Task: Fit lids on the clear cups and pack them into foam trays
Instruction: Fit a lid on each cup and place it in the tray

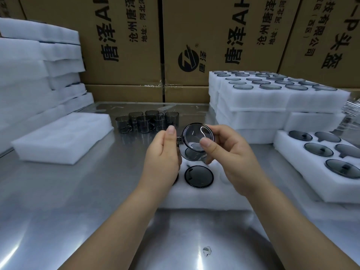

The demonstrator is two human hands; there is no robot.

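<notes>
Loose cups [146, 121] stand near the far edge of the surface [58, 191], and stacked trays [272, 102] fill the right side. Above the foam tray [204, 199], which holds one lidded cup [198, 176], I hold the tilted cup [196, 137], clear grey with a dark rim. My left hand [162, 156] fingers grip its handle and my right hand [231, 158] fingers pinch the rim.

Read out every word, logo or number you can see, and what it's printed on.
"唐泽AH", cut off: left box
"沧州唐泽": left box
"地址:河北河", cut off: left box
"唐泽" beside round logo: middle box
"唐泽AH": middle box
"沧州唐泽": middle box
Small line on middle box: too blurred
"技有限公司": right box
"P头盔": right box
Nothing else readable.
</notes>
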